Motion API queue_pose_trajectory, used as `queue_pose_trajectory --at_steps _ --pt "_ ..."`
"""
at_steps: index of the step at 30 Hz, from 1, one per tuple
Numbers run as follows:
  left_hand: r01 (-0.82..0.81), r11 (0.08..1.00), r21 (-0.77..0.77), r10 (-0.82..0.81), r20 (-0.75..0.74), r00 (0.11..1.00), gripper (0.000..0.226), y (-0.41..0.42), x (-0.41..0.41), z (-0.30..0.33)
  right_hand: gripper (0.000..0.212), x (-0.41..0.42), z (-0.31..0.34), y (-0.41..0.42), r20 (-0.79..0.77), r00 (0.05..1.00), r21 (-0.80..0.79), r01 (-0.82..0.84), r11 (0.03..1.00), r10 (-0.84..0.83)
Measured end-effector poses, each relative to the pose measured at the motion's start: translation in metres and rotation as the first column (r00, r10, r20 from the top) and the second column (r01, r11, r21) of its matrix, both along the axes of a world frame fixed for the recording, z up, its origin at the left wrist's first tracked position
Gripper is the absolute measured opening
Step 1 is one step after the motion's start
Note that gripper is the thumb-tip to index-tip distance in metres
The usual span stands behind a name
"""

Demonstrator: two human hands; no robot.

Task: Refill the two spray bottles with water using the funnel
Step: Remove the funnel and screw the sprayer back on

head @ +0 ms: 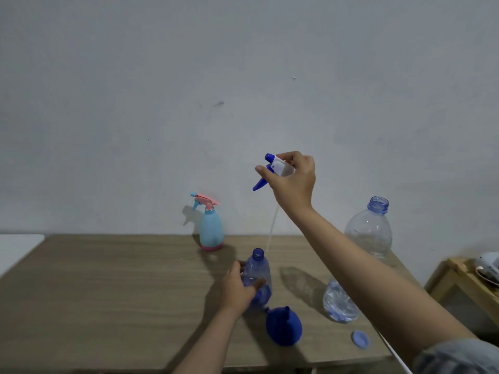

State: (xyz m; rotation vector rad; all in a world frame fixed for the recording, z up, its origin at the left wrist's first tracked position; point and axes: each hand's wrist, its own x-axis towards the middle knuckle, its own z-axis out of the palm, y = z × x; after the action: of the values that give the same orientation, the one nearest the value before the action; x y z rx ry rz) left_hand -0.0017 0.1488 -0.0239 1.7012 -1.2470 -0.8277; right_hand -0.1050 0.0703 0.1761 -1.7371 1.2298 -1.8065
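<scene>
My left hand (239,286) grips the clear blue spray bottle (258,268), which stands uncapped on the wooden table (108,292). High above it, my right hand (293,179) holds the blue and white spray head (272,170), its thin tube (271,230) hanging down clear of the bottle's neck. A light blue spray bottle with a pink head (210,225) stands near the wall. The blue funnel (283,329) lies on its side just in front of the clear bottle. A large water bottle (364,244) stands open at the right, partly behind my right arm.
A blue bottle cap (361,339) lies near the table's front right corner. A small wooden stand with crockery (475,273) sits to the right of the table. A white surface (19,247) adjoins the table's left end.
</scene>
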Motion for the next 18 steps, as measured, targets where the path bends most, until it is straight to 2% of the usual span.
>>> queue_pose_trajectory --at_steps 10,18 --pt "-0.009 1.000 0.021 0.009 0.005 1.000 0.051 0.002 -0.001 0.004 0.043 0.014 -0.005 0.001 -0.003 1.000 -0.031 -0.020 0.999 0.020" --pt "0.006 0.998 0.058 -0.006 0.009 1.000 0.055 0.003 -0.001 0.006 0.044 0.017 -0.046 0.009 -0.101 0.994 0.009 -0.051 0.999 0.052"
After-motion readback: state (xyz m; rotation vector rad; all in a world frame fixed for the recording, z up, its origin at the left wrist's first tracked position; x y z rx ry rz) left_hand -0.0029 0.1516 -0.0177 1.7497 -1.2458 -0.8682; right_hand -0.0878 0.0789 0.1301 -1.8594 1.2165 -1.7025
